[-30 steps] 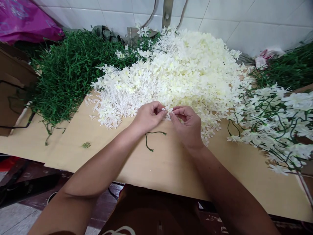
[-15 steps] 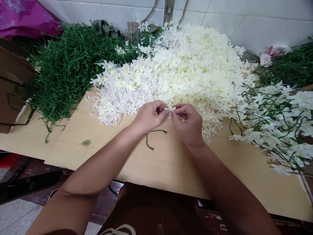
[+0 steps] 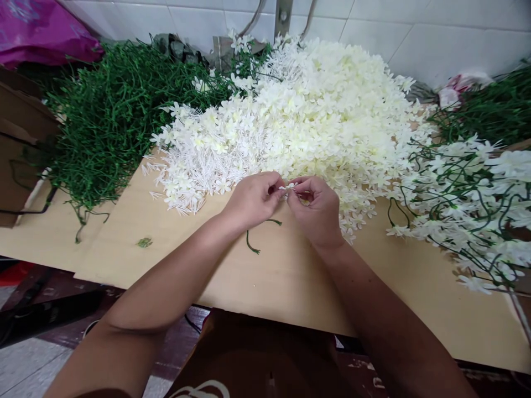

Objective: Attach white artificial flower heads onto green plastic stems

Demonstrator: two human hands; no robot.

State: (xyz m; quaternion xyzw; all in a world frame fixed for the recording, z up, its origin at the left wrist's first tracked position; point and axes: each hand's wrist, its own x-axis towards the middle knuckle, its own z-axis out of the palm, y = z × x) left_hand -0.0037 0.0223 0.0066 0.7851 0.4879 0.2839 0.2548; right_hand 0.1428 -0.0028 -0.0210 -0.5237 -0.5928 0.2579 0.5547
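Between my two hands is one small white artificial flower [image 3: 289, 187], pinched by the fingertips from both sides. My left hand [image 3: 254, 198] is closed on its left side, with the thumb and forefinger together. My right hand [image 3: 317, 209] pinches it from the right. Any stem of this flower is hidden by the fingers. Just below my left hand, a green plastic stem [image 3: 251, 243] lies on the cardboard. A large heap of white and pale yellow artificial flowers [image 3: 332, 110] rises right behind both hands.
Green plastic stems [image 3: 112, 110] are piled at the left, beside a cardboard box [image 3: 25, 138]. Flowers joined to green stems [image 3: 464, 215] lie at the right. A purple bag [image 3: 45, 33] sits in the back left corner. White wall tiles [image 3: 385, 33] close off the back. Cardboard [image 3: 290, 287] covers the table.
The fingertips have shifted very slightly around the flower, both hands staying in nearly the same place. The whole view has drifted a little; the heaps look unchanged.
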